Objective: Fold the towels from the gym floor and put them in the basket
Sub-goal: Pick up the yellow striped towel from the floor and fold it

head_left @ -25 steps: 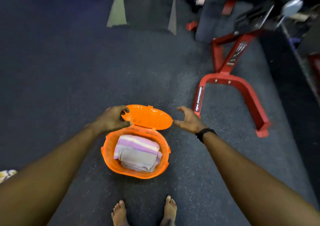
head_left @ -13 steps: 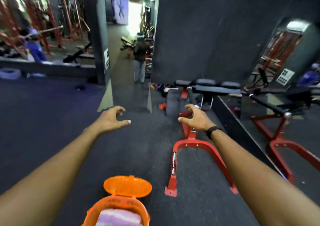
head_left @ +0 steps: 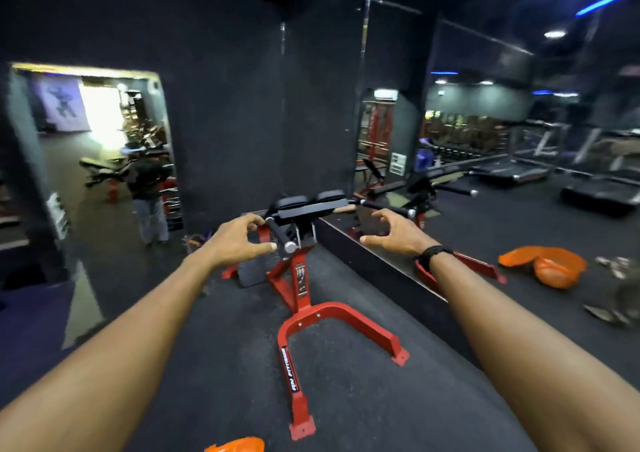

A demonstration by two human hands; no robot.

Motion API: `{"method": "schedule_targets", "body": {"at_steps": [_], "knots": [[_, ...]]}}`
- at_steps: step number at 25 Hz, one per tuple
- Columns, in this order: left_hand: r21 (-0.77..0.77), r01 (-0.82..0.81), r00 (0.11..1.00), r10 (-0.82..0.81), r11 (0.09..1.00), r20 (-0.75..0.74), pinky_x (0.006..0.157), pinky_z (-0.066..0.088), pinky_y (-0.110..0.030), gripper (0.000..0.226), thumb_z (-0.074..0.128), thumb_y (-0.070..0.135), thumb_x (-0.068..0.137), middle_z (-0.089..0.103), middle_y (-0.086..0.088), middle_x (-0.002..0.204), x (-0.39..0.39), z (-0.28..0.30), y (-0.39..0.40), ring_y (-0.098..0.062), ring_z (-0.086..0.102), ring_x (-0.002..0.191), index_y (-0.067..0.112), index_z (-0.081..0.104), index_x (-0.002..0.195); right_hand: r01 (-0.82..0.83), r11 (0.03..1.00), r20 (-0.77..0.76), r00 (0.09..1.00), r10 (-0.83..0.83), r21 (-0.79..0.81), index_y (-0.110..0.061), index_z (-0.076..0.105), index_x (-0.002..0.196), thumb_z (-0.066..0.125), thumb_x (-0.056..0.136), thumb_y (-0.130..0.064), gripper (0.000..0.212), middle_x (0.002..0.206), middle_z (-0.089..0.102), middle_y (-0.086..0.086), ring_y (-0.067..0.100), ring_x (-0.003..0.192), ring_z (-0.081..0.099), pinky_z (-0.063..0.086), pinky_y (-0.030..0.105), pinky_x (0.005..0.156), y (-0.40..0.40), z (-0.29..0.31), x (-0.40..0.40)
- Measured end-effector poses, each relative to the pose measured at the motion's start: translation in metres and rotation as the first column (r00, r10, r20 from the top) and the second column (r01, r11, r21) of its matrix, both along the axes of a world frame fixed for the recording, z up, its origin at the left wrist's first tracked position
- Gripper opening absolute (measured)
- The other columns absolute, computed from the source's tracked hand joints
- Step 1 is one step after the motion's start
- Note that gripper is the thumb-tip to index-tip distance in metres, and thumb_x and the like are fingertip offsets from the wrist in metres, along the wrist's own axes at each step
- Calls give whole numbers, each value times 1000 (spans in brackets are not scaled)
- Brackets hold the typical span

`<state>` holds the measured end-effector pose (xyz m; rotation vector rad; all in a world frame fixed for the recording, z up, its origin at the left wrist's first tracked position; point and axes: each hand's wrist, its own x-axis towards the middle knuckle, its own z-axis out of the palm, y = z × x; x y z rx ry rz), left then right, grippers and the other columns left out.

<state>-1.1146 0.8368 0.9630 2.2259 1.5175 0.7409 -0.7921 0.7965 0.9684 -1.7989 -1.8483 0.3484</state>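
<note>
Head camera view, looking forward across a dim gym with both bare arms stretched out ahead. Left hand point(head_left: 239, 242) floats in the air with its fingers loosely curled and spread, its grip released and holding nothing. Right hand point(head_left: 398, 235) hovers level with it, well apart, fingers likewise loosely bent, its grip also released and empty; a black wristband point(head_left: 433, 254) circles that wrist. Between and just beyond the hands stands a red-framed exercise bench point(head_left: 301, 278) with black pads and black handle bars, its U-shaped red foot resting on the dark rubber floor point(head_left: 214, 365). Only a sliver of the orange basket lid point(head_left: 237, 445) shows at the very bottom edge of the view, below the arms; the basket's inside and any towels in it are out of sight. Along the right side a wall mirror point(head_left: 485, 140) rises from a low dark ledge and reflects an orange basket shape point(head_left: 550, 266) on the floor, together with blurred treadmills and blue ceiling lights. To the left, past a dark pillar, a bright opening point(head_left: 100, 112) shows more gym equipment and a standing person point(head_left: 149, 192) seen from behind, far from the hands.
</note>
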Motion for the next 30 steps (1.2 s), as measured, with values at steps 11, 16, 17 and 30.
{"method": "schedule_targets", "body": {"at_steps": [11,16,17,30], "knots": [[16,610,793,-610,793,-6,100,42,-30,58,79,36,74,61,-6,125,239,9,-125,-21,57,115,16,57,124,622,781,5,783,-622,-59,-10,47,133,76,77,-43,71,137,52,6,20,128,48,34,26,106,-310,9,127],[36,824,566,-824,565,-34,98,42,-29,56,78,37,75,62,-5,123,351,14,-238,-20,57,114,16,57,123,822,568,11,569,-822,-30,-11,44,136,73,80,-40,69,141,48,6,20,130,45,35,29,104,-471,10,172],[38,851,526,-850,525,-36,98,42,-29,54,78,36,75,62,-5,121,371,15,-262,-19,58,113,16,58,122,852,523,9,523,-852,-32,-13,44,137,72,80,-42,70,142,47,6,21,131,44,35,31,105,-504,11,177],[53,999,-7,-1000,-6,30,100,39,-28,59,77,39,76,58,-5,127,560,30,-630,-16,55,116,18,55,126,1000,-10,36,-9,-999,-14,-14,46,134,73,80,-39,65,139,50,4,18,129,45,35,24,97,-910,35,187]]}}
